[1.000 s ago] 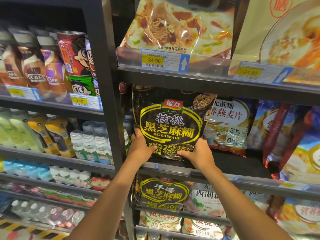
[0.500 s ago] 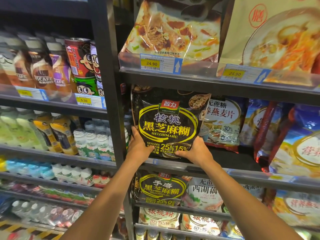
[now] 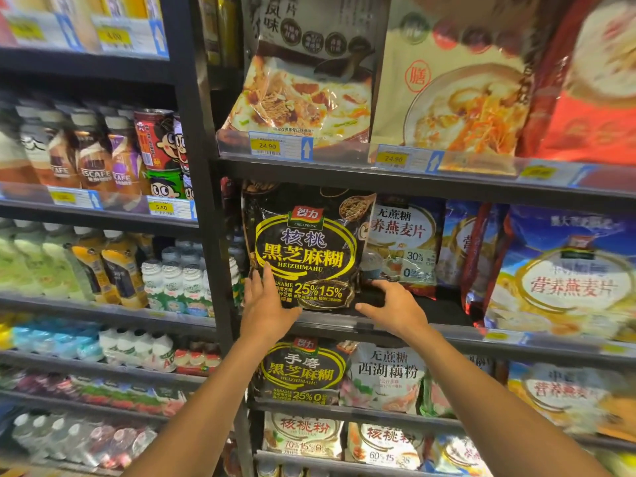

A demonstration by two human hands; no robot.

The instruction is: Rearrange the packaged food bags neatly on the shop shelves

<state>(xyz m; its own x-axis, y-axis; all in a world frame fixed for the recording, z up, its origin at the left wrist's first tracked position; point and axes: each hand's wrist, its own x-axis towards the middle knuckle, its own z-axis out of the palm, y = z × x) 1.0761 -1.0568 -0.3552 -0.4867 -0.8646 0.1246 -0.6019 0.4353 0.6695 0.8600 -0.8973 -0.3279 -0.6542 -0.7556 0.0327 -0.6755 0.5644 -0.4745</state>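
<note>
Where my left hand rests: fingers straight and flat against the lower left of the black bag, gripping nothing.
Right hand: open, fingers spread and loosely bent at the bag's lower right corner; I cannot tell whether they touch it.
Black bag: upright at the left end of the middle shelf, beside the post.
Oat bag: just to its right, left edge tucked behind it.

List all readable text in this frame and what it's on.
"HEIZHIMAHU", "SESAME", "25% 15%": black bag.
"24.90": price tag on the shelf above.
"5.50": drinks tag.
"ESCAFE": coffee bottle.
"30%": oat bag.
"西湖藕粉": white bag.
"70% 15%": bottom bag.
The rest is too blurred to read.
</note>
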